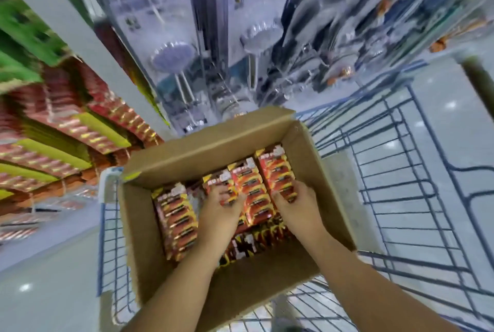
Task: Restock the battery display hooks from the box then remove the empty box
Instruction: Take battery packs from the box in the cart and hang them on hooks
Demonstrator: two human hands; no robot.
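Note:
An open cardboard box (208,152) sits in a blue wire shopping cart and holds several stacks of red and yellow battery packs (179,214). Both my hands are down inside the box. My left hand (222,207) curls its fingers over a pack stack near the middle. My right hand (290,202) grips the edge of the stack of packs (278,174) at the box's right side. A middle stack (251,192) lies between the two hands. The battery display (80,128) with red packs hangs on the left, blurred.
The blue wire cart (417,198) surrounds the box and stretches to the right. Clear blister packs of shower heads (173,59) hang on the rack straight ahead. A white upright post (88,45) separates them from the battery display. Pale tile floor (40,291) lies at lower left.

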